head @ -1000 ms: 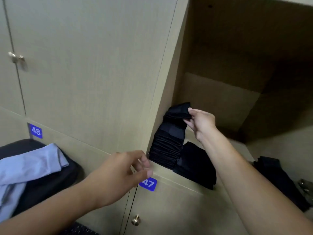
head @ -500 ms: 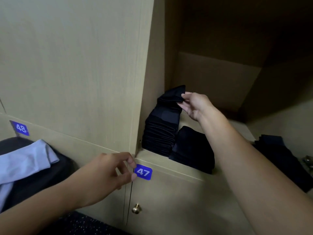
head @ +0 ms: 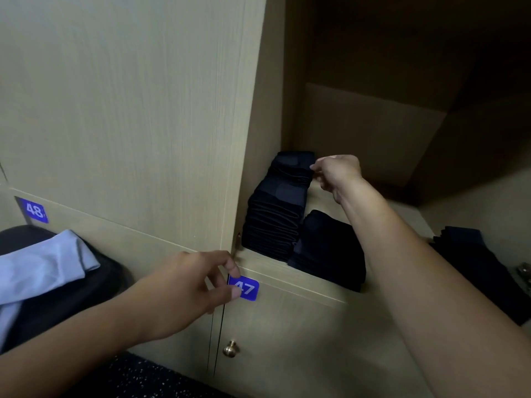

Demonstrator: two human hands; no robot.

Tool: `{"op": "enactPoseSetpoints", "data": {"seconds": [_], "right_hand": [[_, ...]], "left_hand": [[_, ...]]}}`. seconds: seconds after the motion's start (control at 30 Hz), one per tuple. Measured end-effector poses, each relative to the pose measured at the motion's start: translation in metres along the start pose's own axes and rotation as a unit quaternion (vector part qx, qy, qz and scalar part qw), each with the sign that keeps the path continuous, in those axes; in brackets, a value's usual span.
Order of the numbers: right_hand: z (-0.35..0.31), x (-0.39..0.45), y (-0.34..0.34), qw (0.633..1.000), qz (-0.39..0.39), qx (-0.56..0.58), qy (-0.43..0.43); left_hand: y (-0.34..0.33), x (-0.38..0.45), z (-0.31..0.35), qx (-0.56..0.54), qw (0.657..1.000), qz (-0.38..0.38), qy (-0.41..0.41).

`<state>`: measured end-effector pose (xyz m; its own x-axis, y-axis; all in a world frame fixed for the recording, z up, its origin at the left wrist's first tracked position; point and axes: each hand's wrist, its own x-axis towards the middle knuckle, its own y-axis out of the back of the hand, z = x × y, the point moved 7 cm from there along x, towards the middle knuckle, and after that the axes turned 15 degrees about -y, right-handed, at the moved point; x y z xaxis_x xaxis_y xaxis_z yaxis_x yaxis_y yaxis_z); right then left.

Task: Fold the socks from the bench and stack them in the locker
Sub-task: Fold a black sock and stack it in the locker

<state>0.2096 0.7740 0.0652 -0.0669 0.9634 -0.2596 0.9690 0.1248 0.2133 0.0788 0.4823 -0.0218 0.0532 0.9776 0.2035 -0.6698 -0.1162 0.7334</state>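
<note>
**Top sock set on the stack, more folding probably left**

In the middle of the frame the right hand (head: 334, 173) reaches into the open light-wood locker (head: 373, 133); its fingertips (head: 313, 167) touch or lightly pinch the right edge of the top folded dark sock (head: 293, 165), which lies on the tall stack of folded dark socks (head: 273, 219) against the left wall of the locker. Whether the fingers really grip the cloth or only press it I cannot tell for sure; they look curled at the edge of it.

Just to the right of the stack, lower in the frame, lies a lower pile of dark folded cloth (head: 327, 251) on the same shelf; at the right edge of the frame there is another dark pile (head: 477, 262), partly hidden by the forearm.

The left hand (head: 184, 294) is in the lower middle of the frame, in front of the blue number plate "47" (head: 247, 289); its fingers are loosely curled and hold nothing — the thumb and index finger are near the plate and the cabinet edge.

As a judgement: many socks are already folded and stacked, so the task is well advanced; the present step, to settle the top sock, seems almost done. The bench itself is not in view; at the lower left only a light blue cloth (head: 43, 262) on a dark rounded thing (head: 94, 285) shows, so how many socks are left cannot be said.
</note>
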Motion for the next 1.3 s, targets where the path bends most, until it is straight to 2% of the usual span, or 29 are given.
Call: {"op": "enactPoseSetpoints", "data": {"seconds": [0.1,0.37,0.63,0.83,1.0,1.17,1.3], "right_hand": [[-0.001,-0.001,0.002,0.999,0.013,-0.046,0.021],[-0.011,-0.031,0.005,0.988,0.016,-0.071,0.139],[-0.007,-0.134,0.015,0.956,-0.003,-0.098,0.278],[0.028,-0.217,0.003,0.939,-0.083,-0.101,0.318],[0.049,-0.267,-0.043,0.904,-0.159,-0.144,0.369],[0.086,-0.292,-0.094,0.860,-0.252,-0.250,0.366],[0.107,-0.290,-0.127,0.844,-0.292,-0.284,0.348]], "left_hand": [[0.003,-0.001,0.000,-0.002,1.000,0.000,-0.002],[0.012,-0.008,-0.009,0.008,1.000,0.004,0.006],[0.042,-0.031,-0.008,0.002,0.999,0.051,0.013],[0.079,-0.072,-0.008,-0.009,0.994,0.099,0.037],[0.113,-0.121,-0.033,-0.001,0.985,0.141,0.095],[0.153,-0.176,-0.071,0.091,0.959,0.202,0.173],[0.167,-0.209,-0.098,0.142,0.945,0.183,0.231]]}}
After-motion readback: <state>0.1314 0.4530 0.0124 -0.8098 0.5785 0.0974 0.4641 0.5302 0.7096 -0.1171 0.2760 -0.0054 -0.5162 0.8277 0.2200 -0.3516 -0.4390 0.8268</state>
